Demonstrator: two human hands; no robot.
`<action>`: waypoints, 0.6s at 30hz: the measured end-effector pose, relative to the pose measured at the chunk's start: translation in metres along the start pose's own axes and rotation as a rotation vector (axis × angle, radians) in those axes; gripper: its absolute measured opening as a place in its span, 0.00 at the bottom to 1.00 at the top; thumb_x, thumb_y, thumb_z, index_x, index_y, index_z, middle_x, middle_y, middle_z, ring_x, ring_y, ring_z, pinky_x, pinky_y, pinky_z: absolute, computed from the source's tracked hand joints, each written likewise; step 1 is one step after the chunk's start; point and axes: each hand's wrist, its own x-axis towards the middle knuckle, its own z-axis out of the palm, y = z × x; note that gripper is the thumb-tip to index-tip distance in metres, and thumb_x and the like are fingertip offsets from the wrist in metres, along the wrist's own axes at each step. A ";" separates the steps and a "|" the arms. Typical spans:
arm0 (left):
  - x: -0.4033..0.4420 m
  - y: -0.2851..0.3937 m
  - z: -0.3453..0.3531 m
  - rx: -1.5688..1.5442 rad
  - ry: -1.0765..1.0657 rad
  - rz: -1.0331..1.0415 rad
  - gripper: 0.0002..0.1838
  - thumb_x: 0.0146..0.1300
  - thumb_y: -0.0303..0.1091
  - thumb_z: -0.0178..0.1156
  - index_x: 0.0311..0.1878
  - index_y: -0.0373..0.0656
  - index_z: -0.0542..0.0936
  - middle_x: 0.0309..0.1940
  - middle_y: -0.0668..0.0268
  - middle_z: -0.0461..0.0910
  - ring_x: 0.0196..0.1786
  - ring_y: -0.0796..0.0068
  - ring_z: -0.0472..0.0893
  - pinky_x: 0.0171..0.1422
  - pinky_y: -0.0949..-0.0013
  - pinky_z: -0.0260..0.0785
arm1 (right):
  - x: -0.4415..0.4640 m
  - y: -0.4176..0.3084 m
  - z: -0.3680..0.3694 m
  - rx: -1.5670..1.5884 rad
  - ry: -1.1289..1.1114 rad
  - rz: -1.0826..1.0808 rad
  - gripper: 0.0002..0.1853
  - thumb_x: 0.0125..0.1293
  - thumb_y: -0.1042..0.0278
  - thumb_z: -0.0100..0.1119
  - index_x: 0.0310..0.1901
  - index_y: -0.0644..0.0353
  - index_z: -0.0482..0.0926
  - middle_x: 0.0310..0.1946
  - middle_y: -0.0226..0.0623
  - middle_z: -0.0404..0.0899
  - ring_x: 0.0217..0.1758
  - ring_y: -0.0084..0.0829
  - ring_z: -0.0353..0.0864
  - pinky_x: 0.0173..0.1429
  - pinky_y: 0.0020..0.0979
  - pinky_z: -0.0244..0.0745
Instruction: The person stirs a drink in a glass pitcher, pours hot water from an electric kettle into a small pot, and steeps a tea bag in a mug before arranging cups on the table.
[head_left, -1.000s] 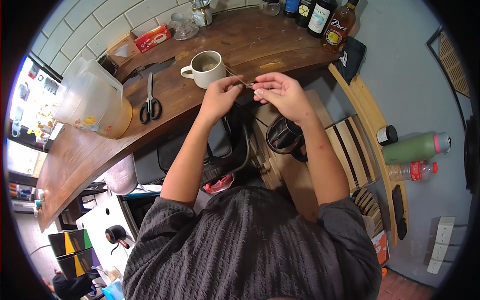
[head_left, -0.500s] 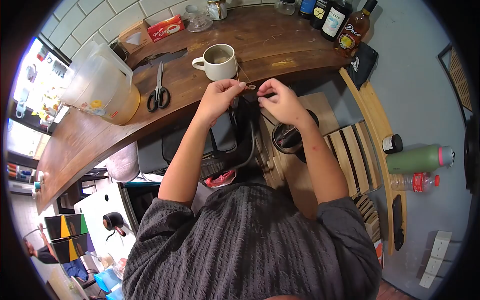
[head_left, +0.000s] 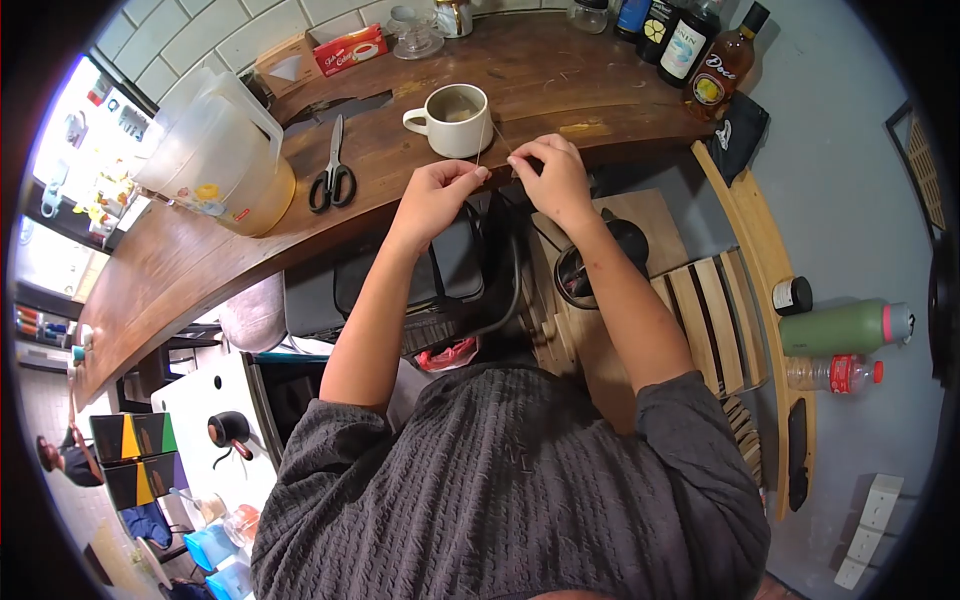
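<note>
A white mug (head_left: 457, 138) with liquid in it stands near the counter's edge, its handle to the left. Two thin strings (head_left: 500, 137), like those of tea bags, run over its rim towards my fingers. My left hand (head_left: 437, 198) is closed just in front of the mug, thumb and forefinger pinching one string. To its right, my right hand (head_left: 556, 178) pinches the other string between thumb and fingertips. Whatever tags hang at the string ends are mostly hidden by my fingers. Black-handled scissors (head_left: 333, 180) lie on the counter left of the mug.
The curved wooden counter (head_left: 400, 185) also carries a clear plastic pitcher (head_left: 215, 175), a red box (head_left: 349, 51), glass cups (head_left: 414, 40) and several bottles (head_left: 690, 50). Below stand a black chair (head_left: 455, 262) and a black pot-like container (head_left: 575, 275). Another person (head_left: 75, 458) is far left.
My right hand has come closer to the mug and now pinches a string. The tag that showed by my left fingertips is no longer clearly visible. The view has shifted slightly.
</note>
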 end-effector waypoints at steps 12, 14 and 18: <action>0.012 -0.007 0.011 0.135 -0.131 0.072 0.24 0.63 0.37 0.62 0.58 0.31 0.76 0.24 0.75 0.75 0.29 0.86 0.70 0.35 0.77 0.65 | 0.018 -0.032 -0.052 0.705 -0.164 0.391 0.07 0.68 0.68 0.57 0.41 0.62 0.79 0.31 0.29 0.81 0.35 0.16 0.76 0.42 0.19 0.70; 0.010 -0.002 0.010 0.293 -0.255 0.083 0.29 0.63 0.38 0.62 0.63 0.30 0.71 0.22 0.75 0.72 0.27 0.86 0.69 0.33 0.77 0.65 | 0.021 -0.038 -0.056 0.731 -0.177 0.401 0.07 0.68 0.67 0.58 0.42 0.62 0.79 0.31 0.28 0.80 0.35 0.16 0.76 0.41 0.19 0.69; -0.001 0.004 0.004 0.408 -0.198 0.088 0.28 0.62 0.38 0.62 0.62 0.31 0.73 0.20 0.74 0.70 0.25 0.84 0.68 0.32 0.76 0.64 | 0.025 -0.043 -0.060 0.819 -0.255 0.447 0.08 0.68 0.66 0.59 0.42 0.61 0.80 0.32 0.26 0.79 0.33 0.14 0.74 0.38 0.17 0.69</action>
